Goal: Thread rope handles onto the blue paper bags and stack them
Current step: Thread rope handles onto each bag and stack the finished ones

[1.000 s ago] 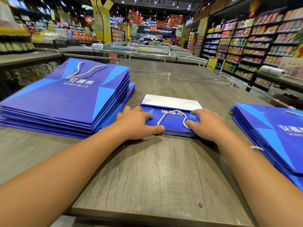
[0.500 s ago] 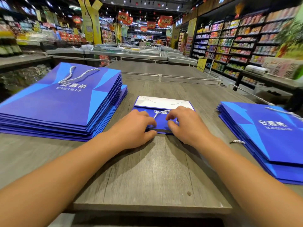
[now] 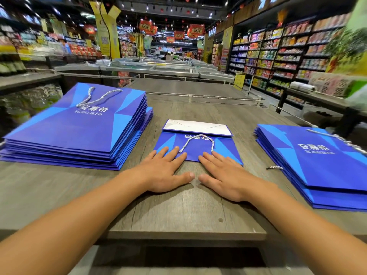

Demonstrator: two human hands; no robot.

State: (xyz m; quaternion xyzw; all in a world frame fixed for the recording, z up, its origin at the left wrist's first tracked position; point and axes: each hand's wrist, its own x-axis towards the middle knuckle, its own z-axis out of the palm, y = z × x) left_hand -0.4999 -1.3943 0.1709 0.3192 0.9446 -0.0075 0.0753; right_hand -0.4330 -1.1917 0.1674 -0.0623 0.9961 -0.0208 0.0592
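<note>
My left hand (image 3: 165, 171) and right hand (image 3: 220, 175) lie flat, fingers straight, gripping nothing; fingertips press the near edge of the middle bag (image 3: 224, 147) on the table (image 3: 178, 215). Its rope handle (image 3: 198, 142) looks threaded and loops over the face; the white base flap is folded up at the far end. I'd call threading done on this one, flattening in hand. Next: pick it up and lay it square on a pile, probably the left stack (image 3: 79, 128), which is taller than the right stack (image 3: 317, 165).
</note>
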